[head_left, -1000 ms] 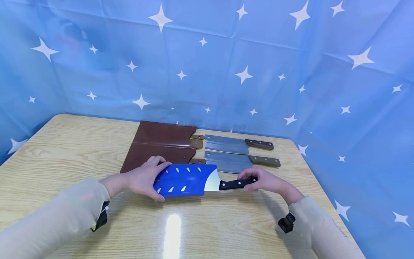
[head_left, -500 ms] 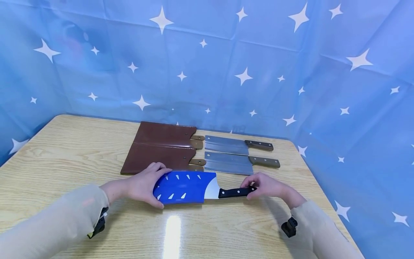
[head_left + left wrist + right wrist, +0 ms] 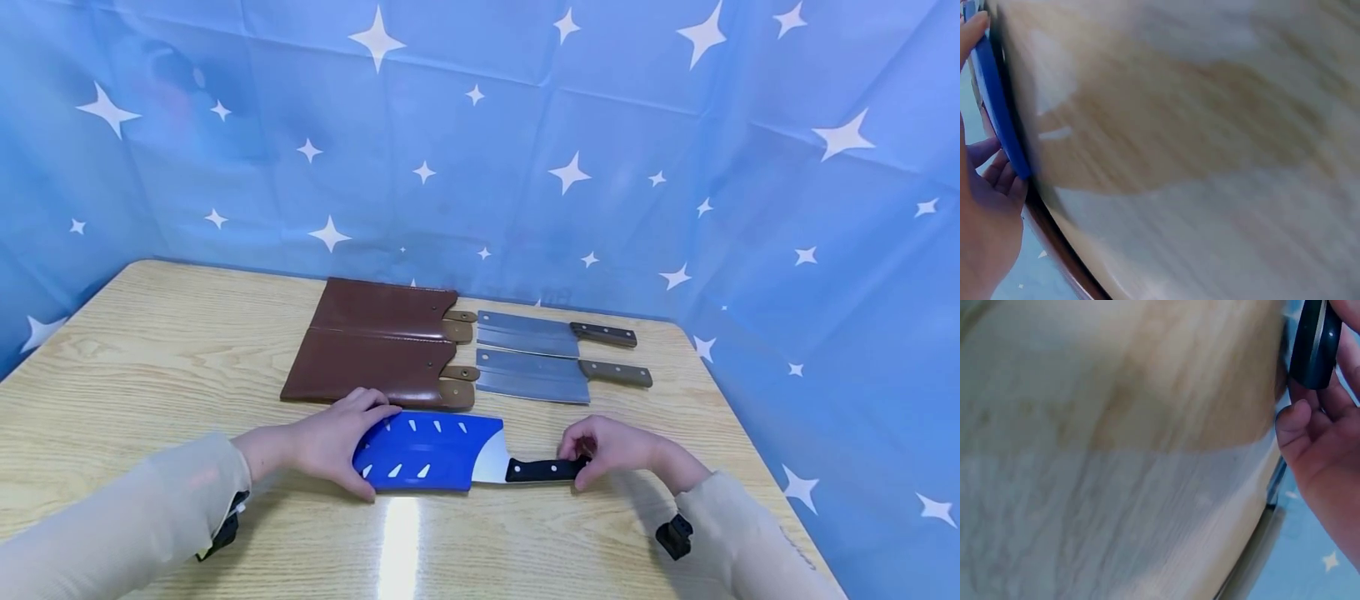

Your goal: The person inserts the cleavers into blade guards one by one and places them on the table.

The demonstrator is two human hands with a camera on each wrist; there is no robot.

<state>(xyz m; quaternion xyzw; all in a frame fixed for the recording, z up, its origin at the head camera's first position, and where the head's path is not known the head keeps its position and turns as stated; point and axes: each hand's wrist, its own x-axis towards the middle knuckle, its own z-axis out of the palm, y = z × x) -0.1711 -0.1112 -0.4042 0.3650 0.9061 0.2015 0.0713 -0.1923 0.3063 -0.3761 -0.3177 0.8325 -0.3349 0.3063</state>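
Observation:
A cleaver (image 3: 489,457) with a black riveted handle (image 3: 534,471) lies level in a blue knife sheath (image 3: 433,452) with white slots; only a strip of its blade shows. My left hand (image 3: 330,450) grips the sheath's closed end, thumb at the near edge and fingers at the far edge. With thumb and fingers, my right hand (image 3: 621,450) pinches the butt of the handle. The left wrist view has the sheath's blue edge (image 3: 1001,103) close over the tabletop, between thumb and fingers. In the right wrist view the rounded handle end (image 3: 1317,353) sits at the fingers.
Behind the sheath, two brown leather sheaths (image 3: 375,367) with tan snap straps lie side by side. To their right are two bare cleavers, the far one (image 3: 525,332) and the near one (image 3: 531,375), handles pointing right. A blue star-printed curtain (image 3: 480,150) hangs behind the wooden table (image 3: 187,333).
Both hands have brought the sheathed cleaver down and toward the near side, away from the leather sheaths. Their hold on it looks the same. The other cleavers have stayed put.

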